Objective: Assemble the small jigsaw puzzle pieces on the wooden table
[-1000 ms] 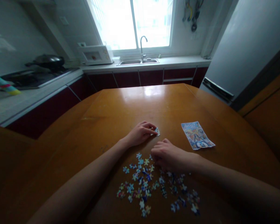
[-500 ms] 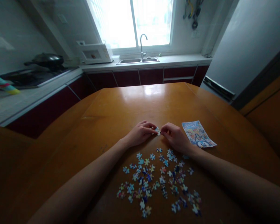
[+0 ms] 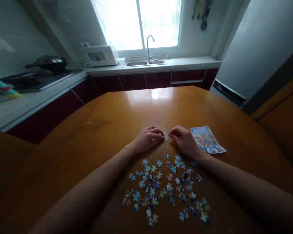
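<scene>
My left hand [image 3: 150, 137] rests on the table with its fingertips closed on the edge of a small cluster of joined puzzle pieces [image 3: 165, 136]; part of the cluster lies hidden under the fingers. Just to the right, my right hand [image 3: 183, 139] pinches one puzzle piece [image 3: 169, 134], mostly covered by thumb and forefinger. A narrow gap separates it from the cluster. Nearer to me, many loose puzzle pieces [image 3: 152, 191] are scattered between my forearms, in blue, white, purple and yellow tones.
A colourful printed picture sheet [image 3: 207, 139] lies right of my right hand on the wooden table [image 3: 127, 110]. Beyond the table are a counter with a sink [image 3: 136, 64] and a white microwave [image 3: 100, 56]. A pan [image 3: 50, 61] sits on the stove at left; a fridge [image 3: 256, 42] stands at right.
My right hand has drawn back slightly to the right and up, lifting its puzzle piece away from the cluster. The left hand stays almost in place.
</scene>
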